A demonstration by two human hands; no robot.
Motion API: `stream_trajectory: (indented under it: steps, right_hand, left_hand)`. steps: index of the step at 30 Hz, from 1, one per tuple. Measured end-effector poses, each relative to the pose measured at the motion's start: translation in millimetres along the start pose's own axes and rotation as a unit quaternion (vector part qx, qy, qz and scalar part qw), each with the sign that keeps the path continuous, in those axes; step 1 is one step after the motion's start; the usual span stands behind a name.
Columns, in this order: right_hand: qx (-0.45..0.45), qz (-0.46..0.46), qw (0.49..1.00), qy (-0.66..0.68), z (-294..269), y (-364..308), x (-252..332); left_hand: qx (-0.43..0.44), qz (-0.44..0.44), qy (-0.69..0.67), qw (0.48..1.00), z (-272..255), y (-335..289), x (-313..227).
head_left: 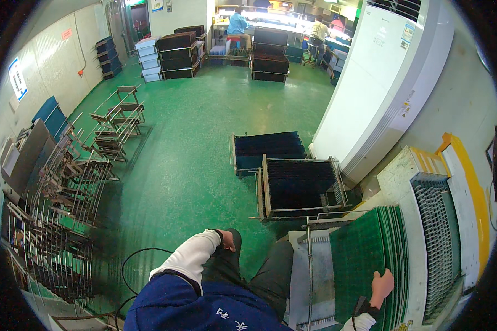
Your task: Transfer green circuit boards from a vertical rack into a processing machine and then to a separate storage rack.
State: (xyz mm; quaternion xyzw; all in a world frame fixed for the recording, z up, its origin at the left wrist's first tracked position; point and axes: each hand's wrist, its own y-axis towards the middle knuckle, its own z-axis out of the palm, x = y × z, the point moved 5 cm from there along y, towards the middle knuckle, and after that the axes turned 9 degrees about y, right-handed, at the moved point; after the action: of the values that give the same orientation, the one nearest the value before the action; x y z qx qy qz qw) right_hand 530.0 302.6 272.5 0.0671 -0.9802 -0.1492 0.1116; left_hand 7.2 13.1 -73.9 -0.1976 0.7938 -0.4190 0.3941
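My right hand [382, 287] reaches to a row of green circuit board panels [359, 243] standing on edge at the lower right. Its thumb and fingers close on the edge of one panel; the fingertips are partly hidden. A dark band and a cord circle that wrist. The panels stand close together beside a grey toothed rack [320, 270] with a metal rod across it. My left hand [228, 240] lies over my left knee, holding nothing that shows, and its fingertips are hard to make out.
Two racks of dark panels [298, 182] stand on the green floor ahead. A tall white air conditioner [364, 71] and a machine with a ribbed conveyor [436, 226] are on the right. Metal racks [66, 220] crowd the left. At the back, people work at a lit bench [281, 22].
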Motion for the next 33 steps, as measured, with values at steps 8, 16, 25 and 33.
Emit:
stream_trajectory:
  steps: [8,16,25,33]
  right_hand:
    - [-0.003,-0.008,1.000,-0.007,2,0,-3]
    - [-0.014,-0.020,1.000,-0.010,4,0,-7]
    - [-0.006,-0.005,1.000,0.005,-4,-1,1]
    - [-0.019,-0.013,1.000,0.001,-1,0,0]
  left_hand:
    - [-0.001,-0.006,0.010,1.000,0,-1,-2]
    - [0.014,-0.002,0.010,1.000,-1,1,-4]
    - [0.013,-0.003,-0.001,1.000,-1,0,-7]
    - [0.012,0.000,-0.013,1.000,1,6,1]
